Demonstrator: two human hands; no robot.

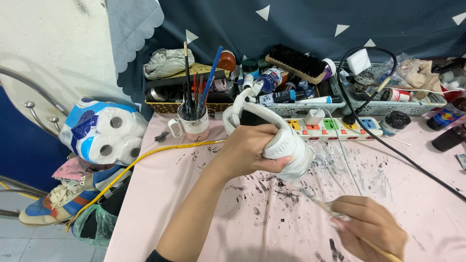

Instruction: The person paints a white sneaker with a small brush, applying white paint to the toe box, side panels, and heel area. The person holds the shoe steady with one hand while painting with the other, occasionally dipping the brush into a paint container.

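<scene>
**White sneaker held up over a paint-spattered table**

White leather front and centre: the left hand (247,150) is wrapped tight around a white sneaker (272,136), holding it up above the middle of the pink tabletop (170,194), toe tipped down and to the right. Down near the front edge, the right hand (371,228) is closed on a thin wooden-handled brush (335,213), its tip pointing up toward the shoe's toe but not touching it. The two hands sit apart, with black paint specks all over the cloth between them.

Behind the shoe it gets crowded. A white mug (193,127) stuffed with brushes stands just left of the heel, toward the back edge. A long power strip (335,128) with coloured switches runs along the back, partly hidden by the sneaker, with a white plug in it. A black cable (407,160) slants across the right side of the tabletop toward the right edge, and a yellow cable (160,151) trails off the left edge. Two baskets of bottles, tubes and a big scrub brush (296,63) line the back edge. A small black-lidded jar (394,121) sits beside the strip's right end.

Off the left edge: a pack of toilet rolls (102,133) and a worn blue and white sneaker (63,199) on the floor.
</scene>
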